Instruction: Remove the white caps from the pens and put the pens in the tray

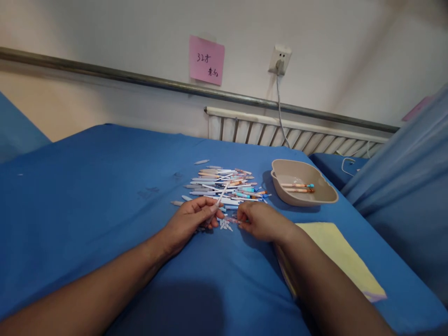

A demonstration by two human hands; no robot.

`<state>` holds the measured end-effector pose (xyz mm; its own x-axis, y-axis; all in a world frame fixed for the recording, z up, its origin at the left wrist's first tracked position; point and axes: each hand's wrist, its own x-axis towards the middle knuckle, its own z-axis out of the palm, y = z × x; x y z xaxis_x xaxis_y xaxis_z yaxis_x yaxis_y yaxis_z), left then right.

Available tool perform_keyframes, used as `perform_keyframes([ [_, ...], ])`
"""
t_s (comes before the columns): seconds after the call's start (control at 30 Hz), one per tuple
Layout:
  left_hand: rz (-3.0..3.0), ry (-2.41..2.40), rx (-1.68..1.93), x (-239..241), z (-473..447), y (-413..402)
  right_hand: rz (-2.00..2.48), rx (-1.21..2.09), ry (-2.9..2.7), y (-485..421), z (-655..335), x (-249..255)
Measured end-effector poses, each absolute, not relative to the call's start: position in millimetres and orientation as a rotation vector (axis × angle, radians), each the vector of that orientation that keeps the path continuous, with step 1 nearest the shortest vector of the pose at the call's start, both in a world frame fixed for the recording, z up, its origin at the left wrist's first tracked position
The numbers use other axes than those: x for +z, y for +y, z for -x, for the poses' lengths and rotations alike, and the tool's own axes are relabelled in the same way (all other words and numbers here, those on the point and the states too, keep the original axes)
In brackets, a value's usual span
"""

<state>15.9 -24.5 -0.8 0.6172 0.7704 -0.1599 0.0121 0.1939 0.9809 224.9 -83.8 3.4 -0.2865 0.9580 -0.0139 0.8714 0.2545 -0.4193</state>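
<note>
Between the thumb and fingers of my left hand (199, 213) is a thin white pen refill (223, 192), slanting up and to the right. My right hand (262, 220) is closed, fingertips pinching a pinkish, see-through pen barrel (231, 219) that points toward the left hand. Just below it lies a small heap of white pen tips (225, 225). Beyond both hands spreads a pile of pen parts (224, 179): grey and tan barrels to the left, white refills in the middle, orange and turquoise pieces to the right.
A beige basin (297, 198) at the right holds a couple of orange-and-turquoise pens (297, 187). A yellow sheet or pad (339, 256) lies partly under my right forearm. Blue cloth (87, 196) covers the table. Behind are a radiator (252, 130), a wall socket (280, 59) and a pink note (206, 60).
</note>
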Motion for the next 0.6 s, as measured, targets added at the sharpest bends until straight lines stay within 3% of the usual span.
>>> perform_keyframes([
  [0.6,-1.215,0.758,0.596,1.7,-15.5,-23.6,1.806,0.265,-2.376,-82.8,-219.3,0.7],
])
